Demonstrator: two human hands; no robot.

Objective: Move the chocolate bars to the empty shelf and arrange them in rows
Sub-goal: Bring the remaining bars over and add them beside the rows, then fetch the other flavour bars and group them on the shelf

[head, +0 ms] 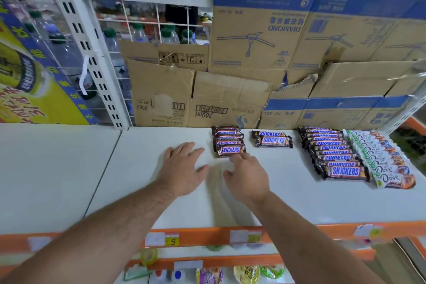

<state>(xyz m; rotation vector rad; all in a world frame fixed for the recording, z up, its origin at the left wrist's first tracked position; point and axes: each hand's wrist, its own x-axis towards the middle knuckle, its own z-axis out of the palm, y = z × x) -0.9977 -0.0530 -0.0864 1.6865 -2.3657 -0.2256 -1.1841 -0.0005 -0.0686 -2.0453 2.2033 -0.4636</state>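
Observation:
On the white shelf lie brown Snickers bars in three groups: a short overlapping row at the centre, two bars just right of it, and a long row further right. Beside that long row runs a row of white Dove bars. My left hand lies flat on the shelf, fingers spread, left of the short row. My right hand reaches the front bar of the short row, its fingertips touching the wrapper's near edge. Neither hand holds anything.
Flattened cardboard boxes line the back of the shelf. A white upright post and wire grid with water bottles behind stand at the left. An orange price rail edges the shelf front, with snack packets on the shelf below.

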